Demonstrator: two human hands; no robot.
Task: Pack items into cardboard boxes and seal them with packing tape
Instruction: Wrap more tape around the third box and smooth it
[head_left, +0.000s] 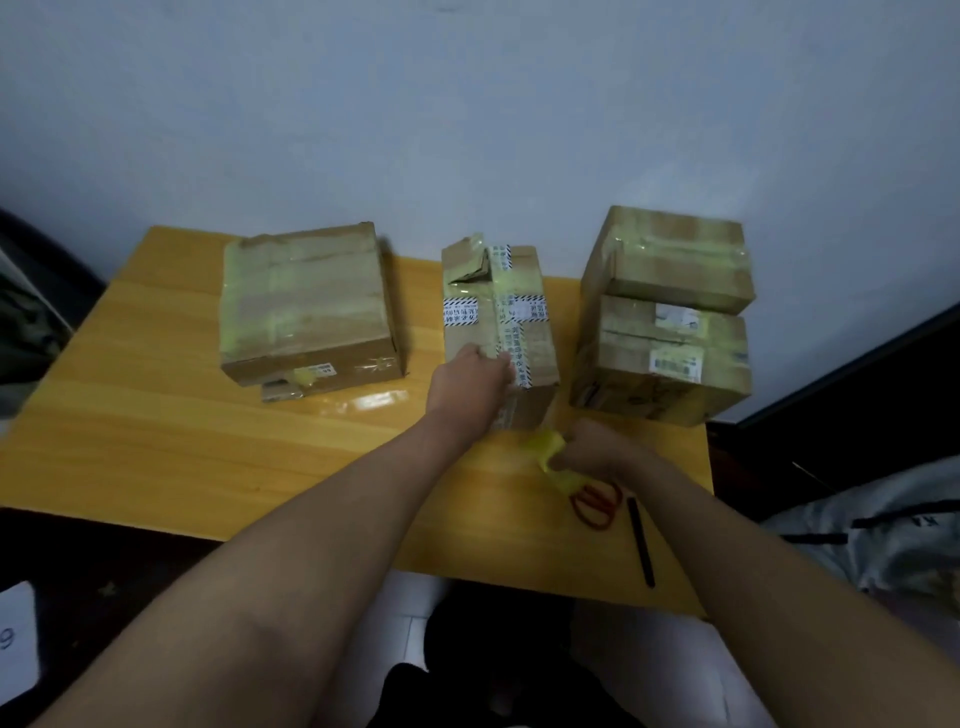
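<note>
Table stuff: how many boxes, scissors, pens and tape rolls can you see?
Boxes: 4: left box, middle box, and on the right a top box stacked on a bottom box
Scissors: 1
Pen: 1
Tape roll: 1, held by the right hand
Total: 7

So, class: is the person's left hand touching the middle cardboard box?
Touching. The head view shows the left hand resting on the near top edge of the middle box, no gap.
</note>
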